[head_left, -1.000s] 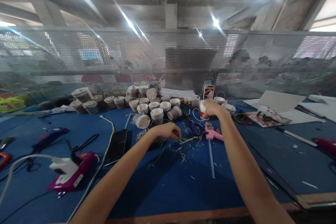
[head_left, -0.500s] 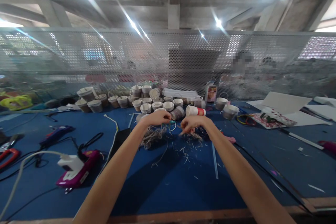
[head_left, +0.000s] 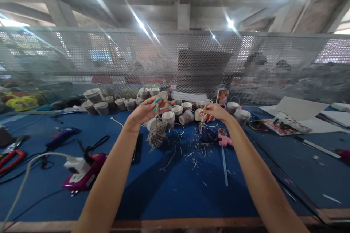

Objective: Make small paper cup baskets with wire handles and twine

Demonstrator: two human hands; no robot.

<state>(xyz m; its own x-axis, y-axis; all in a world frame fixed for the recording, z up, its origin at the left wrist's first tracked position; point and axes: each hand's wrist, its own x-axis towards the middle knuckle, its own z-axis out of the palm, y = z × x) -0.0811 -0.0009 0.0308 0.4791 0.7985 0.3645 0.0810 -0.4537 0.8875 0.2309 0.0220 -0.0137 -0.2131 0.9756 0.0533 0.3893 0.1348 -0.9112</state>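
My left hand (head_left: 149, 110) is raised over the middle of the table, with teal spots at its fingertips. A tangled bundle of grey-beige twine (head_left: 157, 136) hangs below it from a strand pinched in the fingers. My right hand (head_left: 214, 112) is closed on a smaller tuft of twine (head_left: 201, 126), which hangs from its fingertips. Small pale buckets (head_left: 186, 117) with thin wire handles stand or lie right behind both hands. A white wire ring (head_left: 179, 130) lies between the hands. White clippings (head_left: 194, 158) are scattered on the blue table in front.
A pink glue gun (head_left: 224, 140) with a clear glue stick lies right of centre. At left are a purple power strip (head_left: 89, 174), a blue glue gun (head_left: 62, 135) and red-handled scissors (head_left: 13, 160). Perforated metal panels (head_left: 153, 58) close off the back. Paper sheets (head_left: 300, 107) lie at right.
My hands have risen and moved apart, the left one leftward with the twine bundle lifted under it. My right hand has gone up with a tuft of twine. The pink glue gun now shows more fully.
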